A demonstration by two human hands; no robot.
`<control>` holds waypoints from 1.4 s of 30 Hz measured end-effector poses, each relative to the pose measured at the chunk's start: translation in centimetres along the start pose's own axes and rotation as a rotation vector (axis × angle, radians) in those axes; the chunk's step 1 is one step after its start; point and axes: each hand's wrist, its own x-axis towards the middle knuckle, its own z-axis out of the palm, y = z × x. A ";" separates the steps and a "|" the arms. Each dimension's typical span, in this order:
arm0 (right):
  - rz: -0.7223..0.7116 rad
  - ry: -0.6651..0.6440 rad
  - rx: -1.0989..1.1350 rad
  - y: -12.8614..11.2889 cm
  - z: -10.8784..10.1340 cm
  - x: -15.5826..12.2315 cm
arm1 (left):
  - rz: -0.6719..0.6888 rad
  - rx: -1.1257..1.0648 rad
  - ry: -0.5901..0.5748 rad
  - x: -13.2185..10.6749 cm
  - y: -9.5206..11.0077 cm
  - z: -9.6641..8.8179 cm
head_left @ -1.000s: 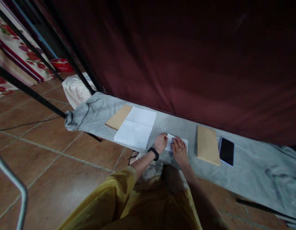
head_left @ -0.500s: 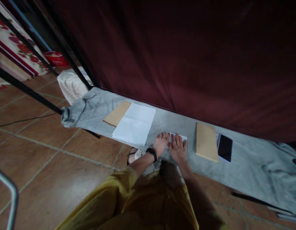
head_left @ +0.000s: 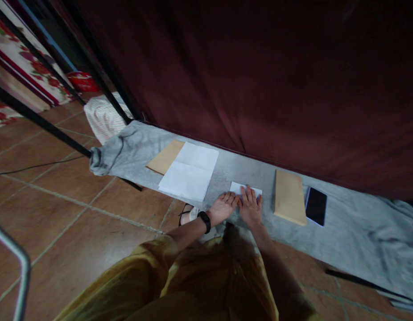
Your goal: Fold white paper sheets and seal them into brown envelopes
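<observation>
Paper [head_left: 245, 189] small and folded, pressed under both hands on the counter [head_left: 226, 171].
Left hand [head_left: 223, 206] and right hand [head_left: 250, 206] lie flat, fingers spread; envelope [head_left: 289, 197] just right of them, unused.

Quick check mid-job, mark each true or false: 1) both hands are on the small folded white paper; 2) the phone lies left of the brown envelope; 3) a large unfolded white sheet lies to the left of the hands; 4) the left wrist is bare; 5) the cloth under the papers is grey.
1) True: left hand and right hand rest on the small folded paper.
2) False: the phone lies right of the brown envelope.
3) True: the large white sheet overlaps another brown envelope.
4) False: it wears a black wristband.
5) True: grey cloth.
</observation>
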 end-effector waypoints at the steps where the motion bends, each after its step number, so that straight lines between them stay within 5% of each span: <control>1: -0.011 0.010 -0.001 0.2 0.0 -0.1 | -0.001 -0.006 0.002 -0.2 0.0 0.0; 20: 0.031 0.113 0.059 4.6 -0.4 -3.1 | -0.021 -0.015 -0.014 -0.4 0.2 0.0; 25: 0.015 0.177 0.162 3.2 -0.7 -1.8 | -0.005 -0.011 -0.020 -0.4 0.2 0.1; 31: -0.124 0.098 0.314 0.4 0.0 -0.4 | 0.019 0.008 0.004 -0.4 0.1 0.0; 42: -0.167 0.111 0.085 -0.4 1.2 -1.0 | 0.029 -0.037 0.028 -1.2 -1.1 -0.3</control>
